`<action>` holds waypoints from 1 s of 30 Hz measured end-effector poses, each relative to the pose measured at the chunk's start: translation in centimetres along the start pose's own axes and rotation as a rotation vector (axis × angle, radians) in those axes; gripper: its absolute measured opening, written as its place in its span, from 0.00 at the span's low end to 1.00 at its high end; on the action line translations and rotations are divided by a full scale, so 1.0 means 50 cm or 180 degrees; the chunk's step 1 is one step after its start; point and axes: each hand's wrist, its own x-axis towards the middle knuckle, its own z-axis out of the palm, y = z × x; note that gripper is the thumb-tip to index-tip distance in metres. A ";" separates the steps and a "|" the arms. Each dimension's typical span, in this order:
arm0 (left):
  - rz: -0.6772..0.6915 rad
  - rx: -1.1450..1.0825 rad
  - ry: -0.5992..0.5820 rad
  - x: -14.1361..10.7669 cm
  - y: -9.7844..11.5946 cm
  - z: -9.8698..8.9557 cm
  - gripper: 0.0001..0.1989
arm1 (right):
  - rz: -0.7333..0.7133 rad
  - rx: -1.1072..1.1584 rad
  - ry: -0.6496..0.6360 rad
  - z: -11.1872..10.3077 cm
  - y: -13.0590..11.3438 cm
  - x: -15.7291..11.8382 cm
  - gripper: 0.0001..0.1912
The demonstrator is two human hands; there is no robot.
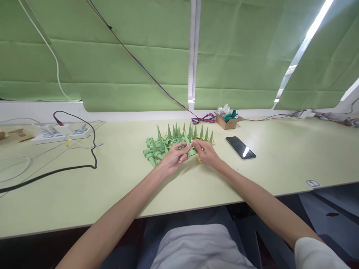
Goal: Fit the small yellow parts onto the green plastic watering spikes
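Observation:
My left hand [176, 157] is closed round a green plastic cone-shaped spike [192, 151], its point tilted up and away and its wide end toward me. At the side of this spike, my right hand [206, 152] pinches a small yellow plastic piece [192, 141], mostly covered by the fingertips. Just behind both hands stand several more green spikes [195, 131] in a row, points up, with yellow pieces at their bases. To the left, other green spikes [150, 159] lie in a loose pile. One yellow piece [199, 160] lies under my right hand.
A black phone [240, 147] lies to the right on the pale table [117, 194]. Behind it are a small cardboard box [226, 123] with plastic wrap and green material, and a coiled cable [203, 118]. At left, a white power strip [61, 133] has several cords.

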 end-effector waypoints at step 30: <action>0.0913 0.1398 0.0008 -0.006 0.001 0.005 0.18 | 0.0113 -0.0148 -0.0087 0.002 0.014 0.001 0.21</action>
